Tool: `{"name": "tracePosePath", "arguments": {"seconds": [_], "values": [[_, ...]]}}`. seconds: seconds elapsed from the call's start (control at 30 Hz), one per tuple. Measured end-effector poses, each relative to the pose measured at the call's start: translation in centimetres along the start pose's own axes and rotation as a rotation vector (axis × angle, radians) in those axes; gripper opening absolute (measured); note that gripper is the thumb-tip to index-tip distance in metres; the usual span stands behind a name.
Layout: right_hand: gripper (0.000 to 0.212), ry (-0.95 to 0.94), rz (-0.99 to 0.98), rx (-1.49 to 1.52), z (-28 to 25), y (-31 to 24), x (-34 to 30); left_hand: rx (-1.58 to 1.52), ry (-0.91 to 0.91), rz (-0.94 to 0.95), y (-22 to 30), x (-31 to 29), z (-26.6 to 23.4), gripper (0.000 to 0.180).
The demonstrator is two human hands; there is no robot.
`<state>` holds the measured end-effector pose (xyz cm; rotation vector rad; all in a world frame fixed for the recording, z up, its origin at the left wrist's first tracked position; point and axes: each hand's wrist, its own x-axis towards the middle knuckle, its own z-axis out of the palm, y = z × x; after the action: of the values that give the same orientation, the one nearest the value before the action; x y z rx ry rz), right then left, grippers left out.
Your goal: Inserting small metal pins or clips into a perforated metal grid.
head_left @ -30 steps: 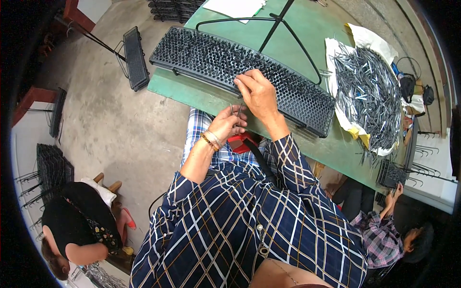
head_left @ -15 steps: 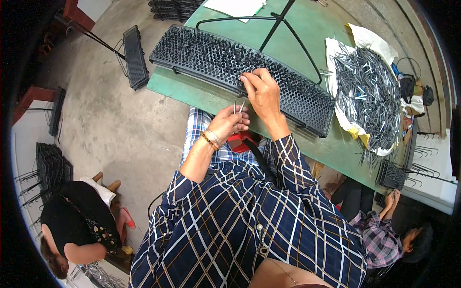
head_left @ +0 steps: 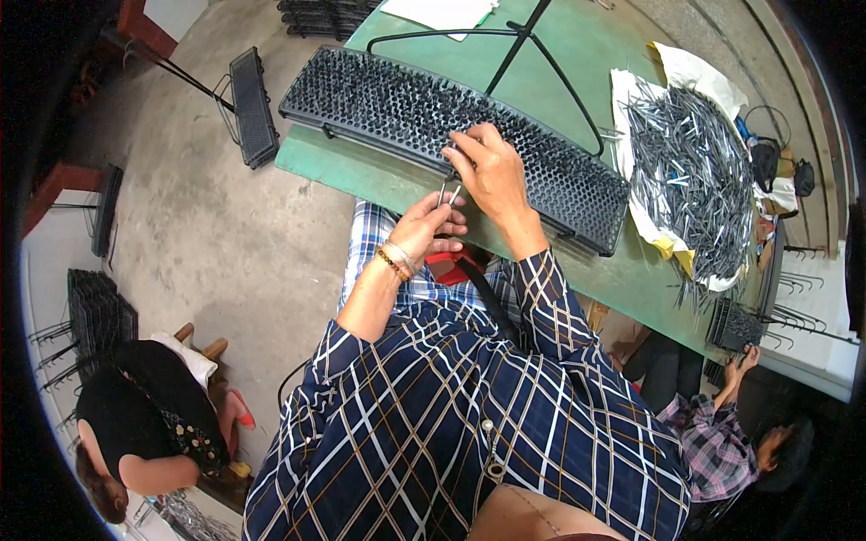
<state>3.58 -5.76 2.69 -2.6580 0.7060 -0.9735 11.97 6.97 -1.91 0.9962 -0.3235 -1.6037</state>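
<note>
A long black rack (head_left: pixel 388 104) with a dense grid of small holes or pegs lies across the table's near edge. My left hand (head_left: pixel 426 225), wearing bracelets, is closed around a few thin metal rods (head_left: pixel 455 196) just in front of the rack; their tips point up and away. Over the rack's near edge, my right hand (head_left: pixel 492 176) has thumb and forefinger pinched together. Whatever sits between those fingertips is too small to make out. Both hands are close together, the right one higher and further right.
A heap of metal rods (head_left: pixel 690 171) fills an open white sack at right on the green table (head_left: pixel 541 68). A black wire frame (head_left: pixel 519 32) stands behind the rack. Another rack (head_left: pixel 254 108) is at left. Co-workers sit at lower left (head_left: pixel 149 424) and lower right (head_left: pixel 713 442).
My right hand has shifted slightly left and toward me, to the rack's near edge. The left hand has risen a little toward it, rods still held.
</note>
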Motion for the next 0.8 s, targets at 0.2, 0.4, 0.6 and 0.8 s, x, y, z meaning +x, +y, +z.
{"name": "tracePosePath", "arguments": {"seconds": [0.2, 0.4, 0.6, 0.8], "values": [[0.017, -0.209, 0.311, 0.427, -3.2, -0.3, -1.2, -0.144, -0.117, 0.116, -0.4, 0.5, -0.1, 0.022], [0.022, -0.280, 0.442, 0.703, -2.5, 0.0, -3.3, 0.021, -0.217, 0.128, 0.2, -0.1, 0.4, 0.019], [0.016, -0.441, 0.692, 1.141, -4.0, 0.4, -3.5, 0.184, -0.294, 0.132, 0.1, 0.1, 0.3, 0.023], [0.015, -0.132, 0.664, 0.819, -4.7, 0.5, -2.8, 0.250, -0.137, 0.116, -0.4, 0.1, 1.3, 0.034]]}}
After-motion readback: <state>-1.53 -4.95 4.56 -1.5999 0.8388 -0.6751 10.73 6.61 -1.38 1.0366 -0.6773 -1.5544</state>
